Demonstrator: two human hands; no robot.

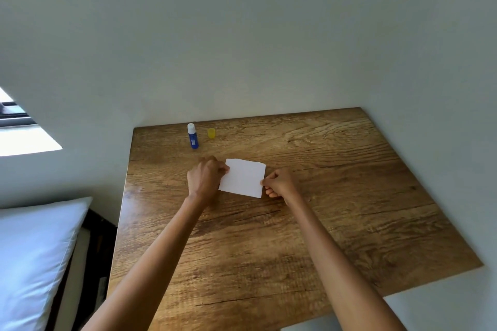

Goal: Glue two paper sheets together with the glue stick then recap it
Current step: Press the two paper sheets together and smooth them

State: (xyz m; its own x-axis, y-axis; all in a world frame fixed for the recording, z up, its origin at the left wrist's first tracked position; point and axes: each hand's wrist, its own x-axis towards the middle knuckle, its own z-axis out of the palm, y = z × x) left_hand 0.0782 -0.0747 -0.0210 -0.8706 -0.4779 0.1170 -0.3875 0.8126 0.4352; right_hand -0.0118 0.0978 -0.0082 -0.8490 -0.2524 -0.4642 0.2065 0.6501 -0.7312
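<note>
A small white paper sheet (243, 177) lies on the wooden table (336, 196), its top edge torn. My left hand (204, 177) pinches the sheet's left edge and my right hand (279, 184) pinches its right edge. Whether a second sheet lies under it I cannot tell. The blue glue stick (192, 136) stands upright near the table's far left corner, uncapped, with its white tip showing. Its yellow cap (211, 133) stands on the table just to the right of it, apart from it.
The table is pushed against a pale wall at the back. A bed with a white pillow (35, 255) sits left of the table, below a window (18, 126).
</note>
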